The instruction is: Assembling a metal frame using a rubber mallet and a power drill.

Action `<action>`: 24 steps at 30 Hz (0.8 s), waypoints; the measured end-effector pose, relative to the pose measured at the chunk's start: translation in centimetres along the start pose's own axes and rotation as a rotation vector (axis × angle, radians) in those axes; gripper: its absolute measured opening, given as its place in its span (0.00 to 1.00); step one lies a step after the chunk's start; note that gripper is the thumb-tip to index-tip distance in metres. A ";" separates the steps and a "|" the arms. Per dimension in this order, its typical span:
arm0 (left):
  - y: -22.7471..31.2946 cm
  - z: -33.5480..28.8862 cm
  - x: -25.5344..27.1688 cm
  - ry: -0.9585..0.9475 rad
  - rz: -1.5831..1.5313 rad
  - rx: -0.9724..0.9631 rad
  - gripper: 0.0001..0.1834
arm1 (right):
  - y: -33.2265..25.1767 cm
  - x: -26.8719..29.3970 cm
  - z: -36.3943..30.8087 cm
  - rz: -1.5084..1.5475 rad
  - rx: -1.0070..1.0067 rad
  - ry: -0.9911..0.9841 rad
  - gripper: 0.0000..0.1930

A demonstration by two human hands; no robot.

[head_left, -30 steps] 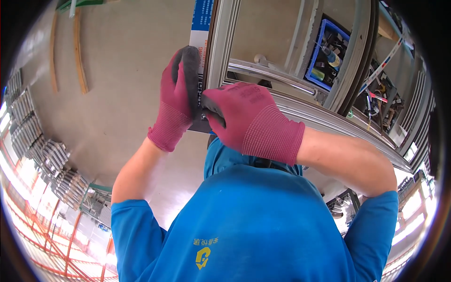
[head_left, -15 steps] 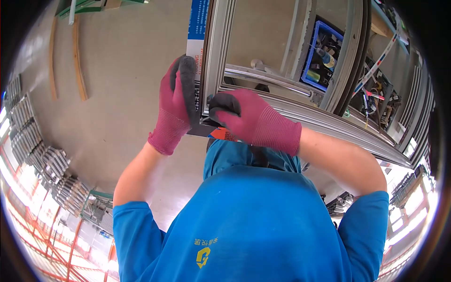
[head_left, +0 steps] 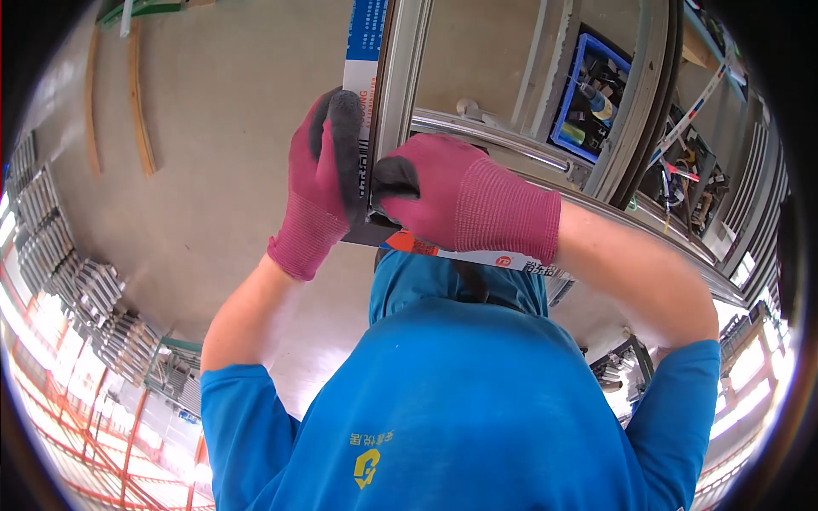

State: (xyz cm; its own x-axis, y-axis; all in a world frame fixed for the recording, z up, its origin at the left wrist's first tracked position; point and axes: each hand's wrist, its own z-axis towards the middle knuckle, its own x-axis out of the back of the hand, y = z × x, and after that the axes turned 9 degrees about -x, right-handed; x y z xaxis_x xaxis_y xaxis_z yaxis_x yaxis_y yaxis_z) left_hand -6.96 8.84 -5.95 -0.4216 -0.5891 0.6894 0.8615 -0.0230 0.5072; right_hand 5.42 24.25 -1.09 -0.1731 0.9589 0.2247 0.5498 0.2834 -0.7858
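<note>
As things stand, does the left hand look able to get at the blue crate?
Probably not: the left hand is at the outer side of the metal frame, whose side rail lies between it and the blue crate.

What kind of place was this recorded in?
Probably a metal-frame workshop: a large metal frame in front of the wearer, a blue bin of assorted items, and metal lengths stacked at left.

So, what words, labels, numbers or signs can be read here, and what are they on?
I won't copy wording, only say where it stands.
Metal frame's left strip: white, red and black lettering; finest lines too small to read.
Lower strip: dark lettering, round red mark.
Blue shirt: yellow characters and emblem, upside down.
Bottle in blue crate: any lettering too small to read.
</note>
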 end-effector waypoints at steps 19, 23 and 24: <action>1.1 0.9 0.8 -0.023 -0.639 0.866 0.22 | -3.8 1.1 0.4 -0.234 -0.310 -0.206 0.16; 1.1 1.0 0.5 -0.004 -0.693 0.931 0.25 | -1.2 1.4 -1.2 0.083 -0.204 -0.156 0.14; 1.2 1.1 0.6 -0.004 -0.695 0.924 0.25 | -1.2 0.9 -1.3 0.081 -0.202 -0.149 0.14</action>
State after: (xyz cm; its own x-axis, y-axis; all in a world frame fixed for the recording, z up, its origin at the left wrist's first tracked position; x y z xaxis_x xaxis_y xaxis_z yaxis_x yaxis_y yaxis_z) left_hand -6.49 9.39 -4.36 -0.7256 -0.6785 0.1144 -0.0911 0.2596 0.9614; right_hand 5.72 24.81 0.80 -0.2320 0.9705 0.0662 0.7165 0.2165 -0.6631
